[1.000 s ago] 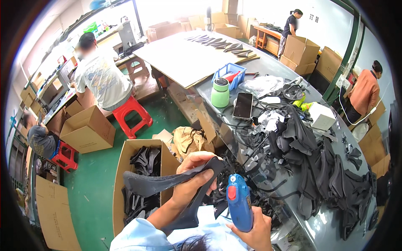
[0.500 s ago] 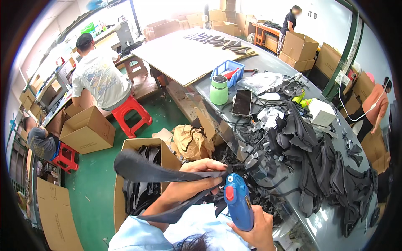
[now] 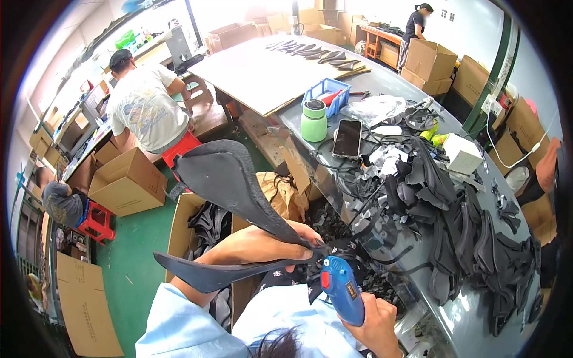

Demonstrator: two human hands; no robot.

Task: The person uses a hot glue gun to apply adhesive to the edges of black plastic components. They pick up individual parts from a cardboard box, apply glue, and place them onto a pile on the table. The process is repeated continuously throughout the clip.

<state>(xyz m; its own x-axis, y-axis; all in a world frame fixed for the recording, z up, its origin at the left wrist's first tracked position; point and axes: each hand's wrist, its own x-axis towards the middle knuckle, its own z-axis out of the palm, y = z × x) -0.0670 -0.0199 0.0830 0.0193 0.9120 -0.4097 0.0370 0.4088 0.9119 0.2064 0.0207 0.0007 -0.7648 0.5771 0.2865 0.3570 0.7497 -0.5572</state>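
My left hand (image 3: 259, 246) is closed on a dark grey, curved foam-like piece (image 3: 230, 182). Two broad lobes spread leftward from the pinched end, one above my hand and one below it. Wrapped in my right hand (image 3: 379, 325) is a blue handheld power tool (image 3: 343, 292) with a red button. Its head sits at the narrow tip of the piece, beside my left fingertips. Whether the tool touches the piece cannot be made out, and its working end is hidden.
A heap of similar dark pieces (image 3: 444, 221) covers the grey table (image 3: 433, 322) to the right. Beyond are a phone (image 3: 347, 140), a green bottle (image 3: 314, 122) and a blue basket (image 3: 341, 106). A carton (image 3: 180, 235) of dark pieces stands below; co-workers sit left.
The piece's upper lobe has swung up and its two lobes stand wider apart. My right hand and the tool have shifted slightly down and right. The seated co-worker in white has leaned right.
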